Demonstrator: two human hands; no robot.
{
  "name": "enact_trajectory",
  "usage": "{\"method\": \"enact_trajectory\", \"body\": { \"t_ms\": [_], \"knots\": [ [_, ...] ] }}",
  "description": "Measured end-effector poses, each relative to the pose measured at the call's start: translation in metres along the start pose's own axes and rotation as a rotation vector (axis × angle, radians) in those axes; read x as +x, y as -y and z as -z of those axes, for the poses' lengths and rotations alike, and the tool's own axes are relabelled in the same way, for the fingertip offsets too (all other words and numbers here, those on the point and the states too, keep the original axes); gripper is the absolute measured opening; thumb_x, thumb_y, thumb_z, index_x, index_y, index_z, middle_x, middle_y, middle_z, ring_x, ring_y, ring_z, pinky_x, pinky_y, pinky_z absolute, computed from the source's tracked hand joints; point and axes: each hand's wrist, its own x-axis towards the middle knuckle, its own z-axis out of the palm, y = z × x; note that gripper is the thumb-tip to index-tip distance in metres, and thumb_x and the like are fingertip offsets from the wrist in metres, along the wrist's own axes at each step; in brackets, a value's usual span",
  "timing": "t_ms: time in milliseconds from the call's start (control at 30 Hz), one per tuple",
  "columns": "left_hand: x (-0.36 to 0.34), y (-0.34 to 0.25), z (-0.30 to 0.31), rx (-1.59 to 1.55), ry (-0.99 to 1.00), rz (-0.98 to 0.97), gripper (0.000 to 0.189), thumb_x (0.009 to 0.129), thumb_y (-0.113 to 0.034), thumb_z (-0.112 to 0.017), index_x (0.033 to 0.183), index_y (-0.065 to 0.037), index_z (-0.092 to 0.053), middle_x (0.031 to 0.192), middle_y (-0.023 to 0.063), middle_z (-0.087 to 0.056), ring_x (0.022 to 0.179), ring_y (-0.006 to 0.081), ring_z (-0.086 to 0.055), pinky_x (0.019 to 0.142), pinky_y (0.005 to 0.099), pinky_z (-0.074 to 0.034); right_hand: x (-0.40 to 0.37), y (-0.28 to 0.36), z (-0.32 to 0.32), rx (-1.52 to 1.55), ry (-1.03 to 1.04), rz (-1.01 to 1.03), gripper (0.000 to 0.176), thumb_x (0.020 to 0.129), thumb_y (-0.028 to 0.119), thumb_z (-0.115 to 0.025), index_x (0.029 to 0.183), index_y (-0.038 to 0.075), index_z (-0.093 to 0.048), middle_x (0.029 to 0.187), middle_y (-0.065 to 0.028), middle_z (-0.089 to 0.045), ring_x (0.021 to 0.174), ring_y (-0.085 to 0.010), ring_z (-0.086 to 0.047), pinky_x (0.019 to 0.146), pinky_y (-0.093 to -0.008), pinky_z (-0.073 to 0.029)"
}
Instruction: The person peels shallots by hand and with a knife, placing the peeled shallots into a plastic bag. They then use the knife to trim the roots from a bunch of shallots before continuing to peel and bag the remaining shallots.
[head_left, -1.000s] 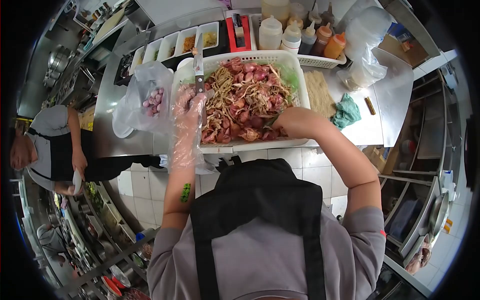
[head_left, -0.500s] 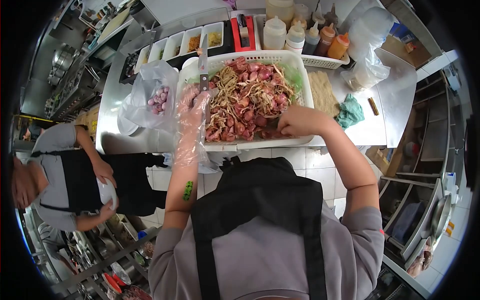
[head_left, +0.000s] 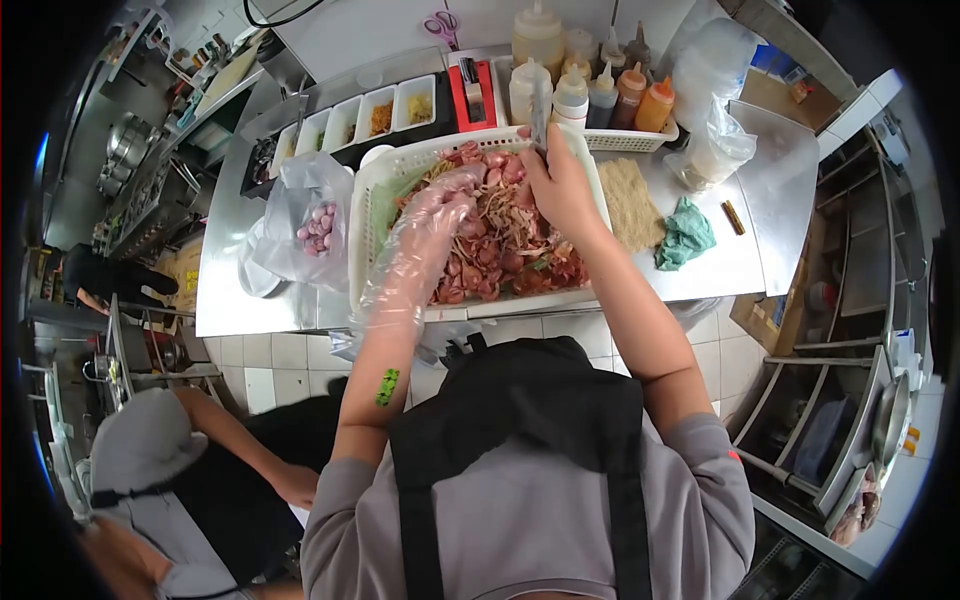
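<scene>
The white basket [head_left: 362,215] holds a heap of reddish shallots [head_left: 490,265] with dry skins and stalks. My left hand [head_left: 440,210], in a clear plastic glove, reaches onto the heap at its left side; its fingers blur with the plastic and shallots, so their grip cannot be made out. Over the basket's upper right part, my bare right hand [head_left: 560,185] is closed on a knife [head_left: 540,115], whose blade points away from me. Left of the basket, peeled shallots [head_left: 317,230] lie in a clear plastic bag [head_left: 290,190].
Behind the basket are condiment trays [head_left: 380,115], a red device [head_left: 472,95] and sauce bottles [head_left: 630,95]. A brown cloth [head_left: 628,205], a green cloth [head_left: 686,235] and a plastic bag [head_left: 715,150] lie right. A co-worker [head_left: 230,480] is at lower left, another person [head_left: 100,275] farther back.
The knife has passed from my left hand to my right, which has moved up and left. My left hand has moved right onto the heap. The near co-worker has shifted down and right.
</scene>
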Motion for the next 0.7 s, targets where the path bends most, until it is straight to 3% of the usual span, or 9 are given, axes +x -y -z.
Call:
{"method": "enact_trajectory", "body": {
  "t_ms": [33,100,167,233,400,467,500,567,700],
  "knots": [
    [0.001,0.0,0.002,-0.195,-0.047,0.093,0.035,0.087,-0.011,-0.055,0.121,-0.002,-0.053,0.114,0.008,-0.056,0.095,0.0172,-0.057,0.084,0.0309,-0.048,0.001,-0.008,0.002,-0.001,0.0,0.005,0.041,0.093,0.013,-0.049,0.131,0.003,-0.037,0.082,-0.0111,-0.06,0.079,-0.0169,-0.06,0.067,-0.0312,-0.048],
    [-0.002,-0.004,0.0,-0.32,-0.012,0.089,0.042,0.089,-0.007,-0.052,0.13,-0.003,-0.046,0.12,0.0111,-0.052,0.103,0.0185,-0.056,0.083,0.0291,-0.048,0.002,-0.023,0.001,-0.38,-0.032,0.303,0.037,0.093,0.007,-0.045,0.13,0.003,-0.039,0.083,-0.0138,-0.06,0.081,-0.0239,-0.06,0.072,-0.0355,-0.046],
    [-0.001,-0.015,-0.007,-0.454,-0.073,0.153,0.037,0.093,-0.012,-0.051,0.129,-0.001,-0.047,0.12,0.0109,-0.053,0.099,0.0181,-0.056,0.077,0.0262,-0.05,-0.007,-0.022,-0.004,-0.308,-0.019,0.272,0.034,0.094,0.008,-0.044,0.127,0.002,-0.042,0.091,-0.0158,-0.06,0.084,-0.0291,-0.059,0.075,-0.0364,-0.046],
    [-0.001,-0.011,-0.002,-0.552,0.003,0.158,0.037,0.093,-0.014,-0.052,0.128,-0.003,-0.048,0.118,0.009,-0.054,0.095,0.0163,-0.057,0.077,0.0261,-0.05,-0.008,-0.025,-0.01,-0.225,0.036,0.363,0.032,0.092,0.012,-0.046,0.12,-0.003,-0.049,0.104,-0.0258,-0.059,0.1,-0.0377,-0.056,0.085,-0.0398,-0.044],
    [0.002,0.012,0.004,-0.627,0.01,0.199,0.036,0.092,-0.016,-0.056,0.125,-0.004,-0.051,0.118,0.0055,-0.054,0.093,0.0123,-0.056,0.074,0.0238,-0.05,-0.01,-0.026,-0.015,-0.112,0.062,0.476,0.034,0.092,0.017,-0.051,0.123,0.002,-0.052,0.105,-0.0199,-0.061,0.098,-0.029,-0.059,0.085,-0.0365,-0.044],
    [0.003,0.019,0.005,-0.698,-0.082,0.149,0.034,0.09,-0.015,-0.059,0.122,-0.004,-0.052,0.119,0.0047,-0.053,0.097,0.0116,-0.054,0.074,0.0229,-0.049,-0.01,-0.028,-0.018,0.111,0.204,0.331,0.042,0.091,0.015,-0.056,0.131,0.006,-0.048,0.1,-0.005,-0.061,0.09,-0.014,-0.053,0.083,-0.0283,-0.042],
    [0.003,0.019,0.005,-0.696,-0.085,0.148,0.034,0.09,-0.015,-0.059,0.122,-0.004,-0.052,0.119,0.0047,-0.053,0.097,0.0116,-0.054,0.074,0.0229,-0.049,-0.011,-0.027,-0.017,0.114,0.207,0.333,0.042,0.091,0.015,-0.056,0.131,0.006,-0.048,0.1,-0.005,-0.061,0.09,-0.014,-0.053,0.083,-0.0283,-0.042],
    [0.004,0.016,0.006,-0.742,-0.101,0.195,0.033,0.089,-0.013,-0.06,0.12,-0.004,-0.053,0.119,0.0042,-0.053,0.101,0.0112,-0.052,0.074,0.0226,-0.05,-0.013,-0.022,-0.013,0.05,0.261,0.082,0.046,0.087,0.014,-0.062,0.132,0.01,-0.049,0.09,0.0009,-0.056,0.082,-0.0088,-0.048,0.077,-0.0249,-0.041],
    [0.003,0.018,0.008,-0.708,-0.15,0.185,0.032,0.088,-0.011,-0.061,0.119,-0.004,-0.054,0.116,0.0043,-0.055,0.099,0.012,-0.055,0.075,0.0227,-0.05,-0.014,-0.023,-0.016,0.084,0.28,0.098,0.048,0.086,0.014,-0.063,0.132,0.012,-0.049,0.082,0.0018,-0.051,0.077,-0.0085,-0.046,0.073,-0.0235,-0.041]
  ]
}}
